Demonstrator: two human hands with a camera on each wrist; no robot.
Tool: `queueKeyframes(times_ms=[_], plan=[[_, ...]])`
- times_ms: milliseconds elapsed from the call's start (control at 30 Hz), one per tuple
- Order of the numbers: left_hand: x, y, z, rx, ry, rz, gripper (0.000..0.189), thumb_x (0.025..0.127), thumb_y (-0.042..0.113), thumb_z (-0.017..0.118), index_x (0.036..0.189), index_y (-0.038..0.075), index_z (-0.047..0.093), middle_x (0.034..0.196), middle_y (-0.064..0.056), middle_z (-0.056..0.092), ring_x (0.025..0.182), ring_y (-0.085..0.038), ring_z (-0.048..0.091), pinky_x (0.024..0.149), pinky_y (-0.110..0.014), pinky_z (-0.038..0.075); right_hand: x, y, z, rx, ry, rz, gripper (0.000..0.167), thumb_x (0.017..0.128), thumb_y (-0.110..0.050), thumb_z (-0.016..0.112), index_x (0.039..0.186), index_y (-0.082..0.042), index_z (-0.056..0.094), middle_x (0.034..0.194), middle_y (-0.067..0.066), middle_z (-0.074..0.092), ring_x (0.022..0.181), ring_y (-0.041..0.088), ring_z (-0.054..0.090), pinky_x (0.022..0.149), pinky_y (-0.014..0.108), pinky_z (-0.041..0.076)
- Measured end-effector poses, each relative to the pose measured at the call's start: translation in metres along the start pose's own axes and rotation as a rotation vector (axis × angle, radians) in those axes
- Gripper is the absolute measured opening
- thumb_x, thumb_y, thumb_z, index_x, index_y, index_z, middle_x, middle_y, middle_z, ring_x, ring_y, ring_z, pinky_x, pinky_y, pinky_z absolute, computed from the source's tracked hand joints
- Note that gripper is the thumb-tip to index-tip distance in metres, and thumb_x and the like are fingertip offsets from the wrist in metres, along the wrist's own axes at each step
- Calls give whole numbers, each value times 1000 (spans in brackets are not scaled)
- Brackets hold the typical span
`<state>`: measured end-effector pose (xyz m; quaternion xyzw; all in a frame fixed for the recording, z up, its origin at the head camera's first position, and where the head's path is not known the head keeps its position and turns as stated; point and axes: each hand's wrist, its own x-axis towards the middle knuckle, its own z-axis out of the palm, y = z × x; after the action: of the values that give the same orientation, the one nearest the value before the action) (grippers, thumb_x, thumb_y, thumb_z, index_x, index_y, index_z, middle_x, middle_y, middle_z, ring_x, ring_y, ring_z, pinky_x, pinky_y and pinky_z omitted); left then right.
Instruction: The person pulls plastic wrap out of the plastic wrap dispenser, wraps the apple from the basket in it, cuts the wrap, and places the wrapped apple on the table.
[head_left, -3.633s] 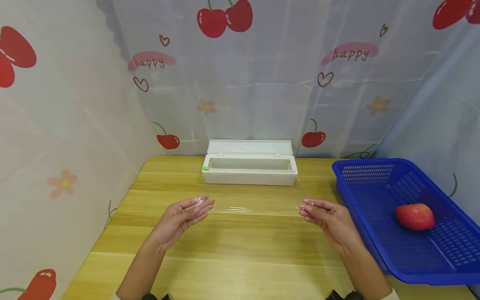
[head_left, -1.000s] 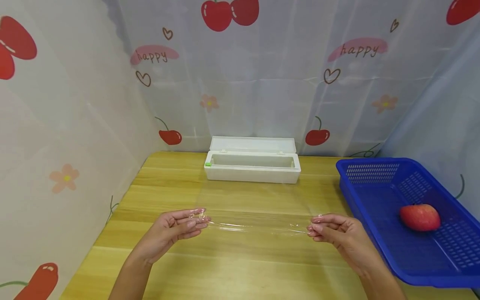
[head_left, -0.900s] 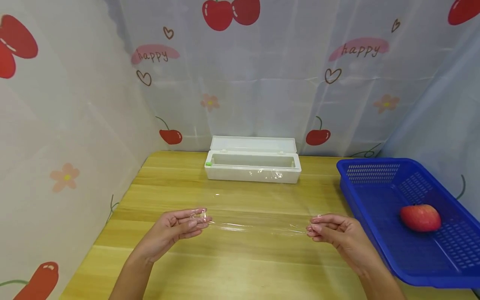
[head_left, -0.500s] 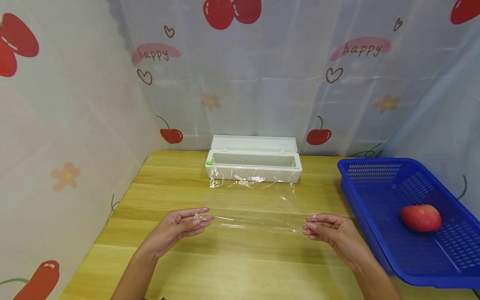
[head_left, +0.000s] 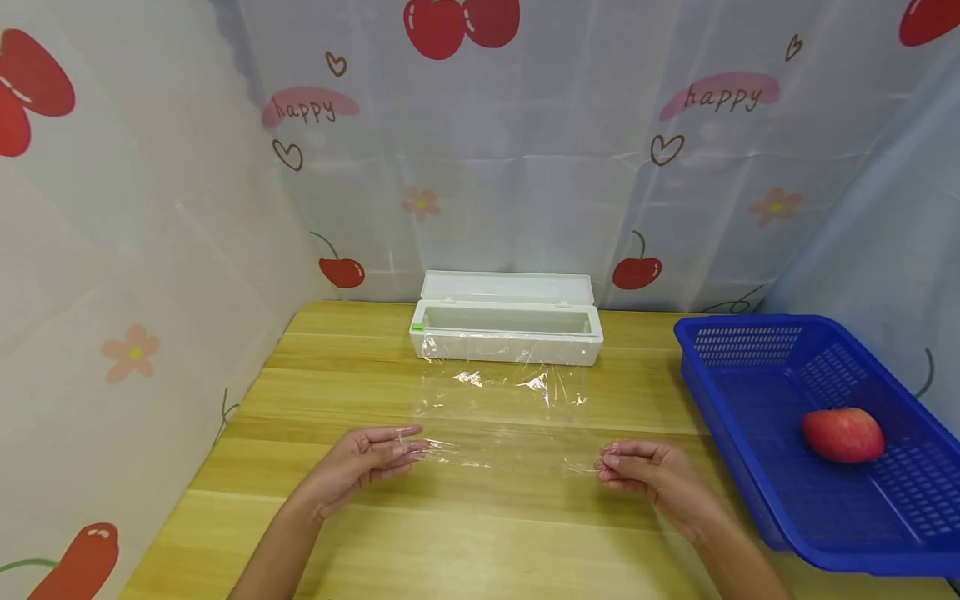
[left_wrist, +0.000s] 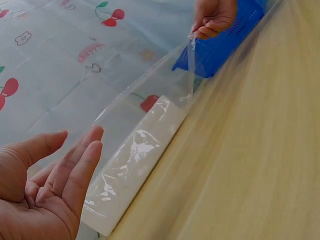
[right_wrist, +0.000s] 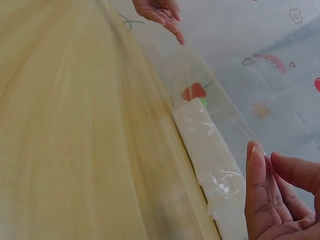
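A clear sheet of plastic wrap (head_left: 495, 433) spans between both hands, low over the wooden table. Its far part, creased and shiny, overlaps the front of a white box (head_left: 510, 346) whose lid stands raised. My right hand (head_left: 652, 479) pinches the near right corner between thumb and fingers; the right wrist view shows thumb tip against finger. At the near left corner, my left hand (head_left: 363, 462) has its fingers extended against the film. In the left wrist view a gap shows between its thumb (left_wrist: 47, 145) and fingers.
A blue plastic basket (head_left: 738, 475) stands on the right side of the table (head_left: 450, 542), with a red apple (head_left: 843, 435) inside. A cherry-print curtain (head_left: 510, 183) hangs behind and along both sides. A green tab (head_left: 417, 327) sits at the box's left corner.
The wrap, earlier drawn taut toward me, now hangs slack and wrinkled before the box. Both hands have come closer together and slightly lower. Box, basket and apple stay put.
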<state>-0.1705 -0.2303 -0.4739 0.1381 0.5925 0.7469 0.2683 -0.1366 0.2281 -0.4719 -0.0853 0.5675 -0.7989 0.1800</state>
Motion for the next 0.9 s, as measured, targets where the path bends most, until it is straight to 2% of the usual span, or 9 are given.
queueKeyframes(times_ms=[233, 533, 733, 900], plan=[[-4, -13, 0, -54, 15, -53, 54, 109, 16, 49, 146, -20, 34, 131, -16, 66, 122, -24, 64, 102, -38, 50, -4, 11, 2, -38, 42, 103, 16, 97, 5, 61, 110, 8, 71, 99, 11, 77, 91, 19, 75, 83, 31, 60], [-8, -22, -5, -112, -2, -80, 49, 112, 20, 41, 142, -19, 42, 125, -16, 69, 117, -26, 66, 99, -36, 52, -3, 21, -1, -72, 67, 190, 20, 96, 1, 66, 112, 11, 69, 100, 14, 76, 92, 23, 75, 83, 32, 61], [-8, -28, -4, -71, 82, -145, 44, 106, 11, 55, 141, -15, 48, 123, -18, 70, 115, -28, 68, 96, -34, 54, -4, 24, -2, -105, 80, 211, 18, 96, -1, 66, 110, 10, 69, 99, 15, 76, 90, 23, 75, 82, 33, 61], [-10, -31, -4, -28, 97, -166, 48, 102, 7, 61, 142, -16, 46, 126, -21, 67, 114, -29, 68, 94, -34, 56, -5, 26, -1, -123, 86, 218, 19, 94, 0, 67, 108, 12, 68, 97, 15, 76, 88, 22, 75, 81, 33, 61]])
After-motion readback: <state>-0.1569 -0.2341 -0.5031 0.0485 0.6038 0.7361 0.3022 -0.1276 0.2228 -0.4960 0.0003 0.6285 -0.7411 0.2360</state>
